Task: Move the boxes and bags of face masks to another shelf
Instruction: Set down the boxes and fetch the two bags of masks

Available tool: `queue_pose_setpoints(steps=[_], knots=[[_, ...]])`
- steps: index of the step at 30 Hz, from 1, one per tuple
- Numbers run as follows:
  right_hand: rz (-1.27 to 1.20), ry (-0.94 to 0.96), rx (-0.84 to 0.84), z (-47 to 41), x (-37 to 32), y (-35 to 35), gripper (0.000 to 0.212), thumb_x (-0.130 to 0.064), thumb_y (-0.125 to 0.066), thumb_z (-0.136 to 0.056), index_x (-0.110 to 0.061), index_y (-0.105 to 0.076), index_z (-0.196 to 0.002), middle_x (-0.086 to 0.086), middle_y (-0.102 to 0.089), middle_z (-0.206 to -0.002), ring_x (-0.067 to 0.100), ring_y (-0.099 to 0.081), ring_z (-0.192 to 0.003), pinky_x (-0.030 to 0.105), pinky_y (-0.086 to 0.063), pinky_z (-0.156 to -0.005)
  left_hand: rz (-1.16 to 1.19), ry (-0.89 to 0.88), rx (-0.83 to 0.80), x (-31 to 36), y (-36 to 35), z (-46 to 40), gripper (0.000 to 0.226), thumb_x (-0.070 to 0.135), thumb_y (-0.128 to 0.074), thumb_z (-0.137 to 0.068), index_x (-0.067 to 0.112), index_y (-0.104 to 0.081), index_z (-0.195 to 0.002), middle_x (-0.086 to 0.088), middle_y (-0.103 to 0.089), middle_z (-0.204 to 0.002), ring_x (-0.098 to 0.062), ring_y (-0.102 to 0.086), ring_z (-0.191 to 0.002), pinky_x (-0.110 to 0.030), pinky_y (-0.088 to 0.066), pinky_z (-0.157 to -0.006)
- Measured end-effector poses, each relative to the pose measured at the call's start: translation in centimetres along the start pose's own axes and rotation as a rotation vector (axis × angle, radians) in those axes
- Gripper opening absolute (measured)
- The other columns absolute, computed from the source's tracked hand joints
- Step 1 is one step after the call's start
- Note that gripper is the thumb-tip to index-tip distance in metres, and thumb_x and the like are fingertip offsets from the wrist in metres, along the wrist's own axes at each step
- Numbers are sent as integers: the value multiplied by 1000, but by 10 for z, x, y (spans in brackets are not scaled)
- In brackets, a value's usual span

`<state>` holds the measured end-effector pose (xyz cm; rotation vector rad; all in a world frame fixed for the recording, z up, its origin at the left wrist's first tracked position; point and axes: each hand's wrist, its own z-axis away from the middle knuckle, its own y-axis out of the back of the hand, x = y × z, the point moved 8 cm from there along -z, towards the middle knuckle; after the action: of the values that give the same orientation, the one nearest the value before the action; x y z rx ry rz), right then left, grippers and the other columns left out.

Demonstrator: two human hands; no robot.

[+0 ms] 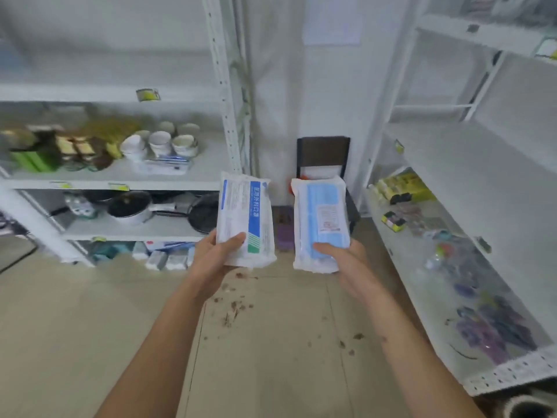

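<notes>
From the head camera I see my left hand (221, 251) gripping the bottom of a white bag of masks (245, 218), thumb across its front. Just right of it, my right hand (340, 254) grips a clear bag of blue masks (321, 224) the same way. Both bags stand upright above the floor (265, 342), apart.

Can't read the small print on the white mask bag (245, 220), too blurry. Same with the label on the blue mask bag (321, 224). Lower ends of both tucked behind the left hand (221, 254) and right hand (342, 256). Stuff on the right shelf (512, 374) just a colourful smear, cut off at the edge.
</notes>
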<state>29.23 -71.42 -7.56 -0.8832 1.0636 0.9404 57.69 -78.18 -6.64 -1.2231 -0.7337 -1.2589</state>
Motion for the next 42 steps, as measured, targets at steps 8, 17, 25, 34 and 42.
queue_pose_setpoints(steps=[8, 17, 25, 34, 42], knots=[[90, -28, -343, -91, -18, -204, 49, -23, -93, -63, -25, -71, -108, -9, -79, -98, 13, -76, -89, 29, -62, -72, 113, -145, 322, 83, 153, -10, 44, 16, -75, -88, 12, -60, -129, -10, -75, -117, -32, -73, -104, -44, -63, -77], [141, -44, -484, -137, -27, -424, 41, -13, -89, -68, -20, -72, -104, -5, -80, -93, 18, -77, -86, 34, -62, -75, 156, -254, 542, 156, 347, -6, 40, 15, -73, -90, 6, -62, -128, -12, -76, -115, -32, -73, -103, -36, -61, -72], [99, -27, -603, -150, -40, -578, 44, -9, -89, -69, -19, -72, -107, -1, -80, -97, 20, -77, -87, 30, -61, -66, 244, -291, 587, 203, 453, -32, 44, 15, -75, -89, 6, -60, -129, -13, -75, -115, -33, -74, -103, -36, -62, -71], [92, -14, -622, -220, -34, -728, 42, -8, -89, -69, -25, -72, -104, -6, -79, -94, 14, -76, -84, 27, -60, -64, 316, -293, 603, 250, 565, -117, 44, 16, -73, -90, 7, -57, -131, -12, -75, -117, -31, -73, -104, -35, -62, -70], [79, 20, -642, -293, -47, -876, 42, -11, -89, -69, -26, -72, -104, -7, -79, -92, 13, -76, -81, 26, -60, -63, 327, -302, 623, 325, 672, -204, 47, 17, -75, -89, 8, -57, -131, -12, -75, -117, -32, -73, -104, -37, -62, -73]])
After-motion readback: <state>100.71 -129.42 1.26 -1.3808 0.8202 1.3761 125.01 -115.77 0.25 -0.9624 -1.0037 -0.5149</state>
